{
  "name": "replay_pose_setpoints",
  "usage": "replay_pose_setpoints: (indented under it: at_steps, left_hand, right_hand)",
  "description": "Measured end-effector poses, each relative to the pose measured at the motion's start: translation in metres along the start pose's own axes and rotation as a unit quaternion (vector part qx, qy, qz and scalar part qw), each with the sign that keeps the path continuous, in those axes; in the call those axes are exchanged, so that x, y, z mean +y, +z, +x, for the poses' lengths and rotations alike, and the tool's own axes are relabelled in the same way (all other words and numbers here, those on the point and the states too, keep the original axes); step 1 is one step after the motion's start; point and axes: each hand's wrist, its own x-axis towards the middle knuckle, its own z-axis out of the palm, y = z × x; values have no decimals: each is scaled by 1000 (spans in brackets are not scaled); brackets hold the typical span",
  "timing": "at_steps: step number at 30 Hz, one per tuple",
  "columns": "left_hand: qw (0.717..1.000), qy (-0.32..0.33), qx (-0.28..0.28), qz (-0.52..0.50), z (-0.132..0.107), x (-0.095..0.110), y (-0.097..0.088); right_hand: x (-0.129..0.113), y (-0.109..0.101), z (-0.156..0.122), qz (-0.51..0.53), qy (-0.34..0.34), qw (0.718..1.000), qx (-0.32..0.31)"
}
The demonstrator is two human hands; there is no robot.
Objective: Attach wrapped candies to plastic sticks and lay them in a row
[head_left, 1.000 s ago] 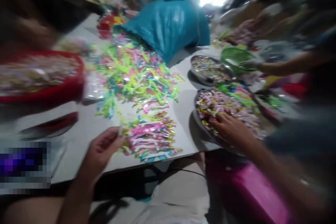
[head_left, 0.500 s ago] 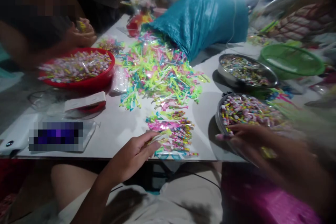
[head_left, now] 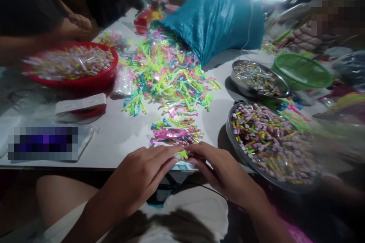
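My left hand (head_left: 151, 165) and my right hand (head_left: 219, 167) meet at the table's near edge, fingertips together. Between them shows a small yellow-green plastic piece (head_left: 182, 154), which my left fingers pinch. My right fingers are closed too, but what they grip is hidden. Just beyond lies a row of thin striped sticks (head_left: 195, 135) with pink, yellow and blue plastic ends. A large heap of neon plastic pieces (head_left: 171, 76) spreads behind it. To the right stands a metal bowl (head_left: 232, 136) full of short striped sticks with whitish ends.
A blue sack (head_left: 225, 22) lies behind the heap. Right of it are a smaller metal bowl (head_left: 235, 79) and a green basin (head_left: 302, 70). At left stand a red basin (head_left: 99, 78) of sticks and a white card stack (head_left: 81, 103). A co-worker's hand (head_left: 80, 21) is above the red basin.
My right hand has come left from the full metal bowl to my left hand. The co-worker's hands at left have shifted. The whole view has moved slightly.
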Motion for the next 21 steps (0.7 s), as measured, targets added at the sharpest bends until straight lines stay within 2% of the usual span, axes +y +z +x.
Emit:
replay_pose_setpoints:
  at_steps: [3,8,13,21]
  left_hand:
    - [999,21,31,37,1,-4,2]
    - [990,64,54,116,1,0,-1]
    - [970,97,38,221,1,8,-6]
    - [946,133,25,293,-2,1,-6]
  right_hand:
    - [-2,-4,-4,-42,-1,999,3]
    - [-4,-6,-2,-33,-33,999,5]
    - [-2,-3,4,-34,-54,998,2]
    - [-1,0,6,-55,-75,996,-11]
